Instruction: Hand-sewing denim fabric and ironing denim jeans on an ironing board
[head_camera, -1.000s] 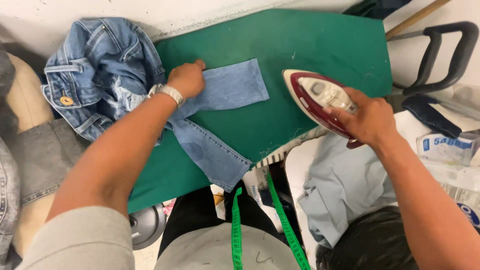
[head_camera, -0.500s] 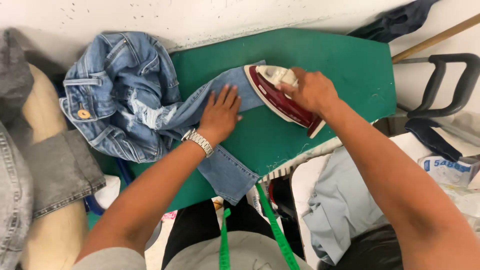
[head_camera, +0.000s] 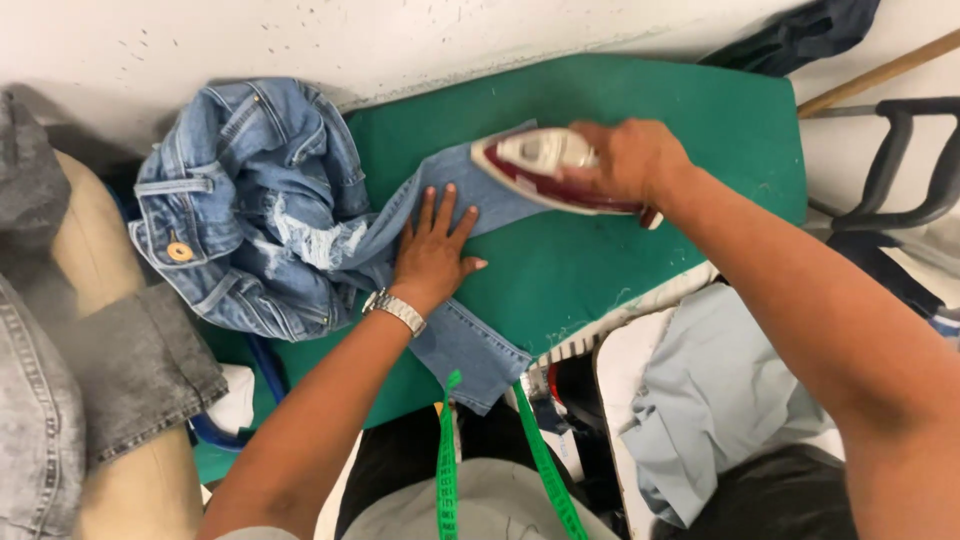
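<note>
A pair of light blue ripped jeans (head_camera: 250, 210) lies bunched at the left end of a green ironing board (head_camera: 640, 110), with one leg stretched across the board. My left hand (head_camera: 435, 250), a silver watch on its wrist, presses flat on that leg with fingers spread. My right hand (head_camera: 635, 160) grips the handle of a dark red and white iron (head_camera: 535, 160). The iron rests on the jeans leg, its tip pointing left, just above and right of my left hand.
Grey denim (head_camera: 60, 400) drapes over a beige form at the left. A green measuring tape (head_camera: 445, 460) hangs below me. Light blue cloth (head_camera: 710, 400) lies under the board's right side. A black metal frame (head_camera: 900, 160) and a wooden stick (head_camera: 880, 70) stand at the right.
My right hand has carried the iron from the board's right edge leftward onto the jeans leg. My left hand has slid down the leg and now lies flat beside the iron.
</note>
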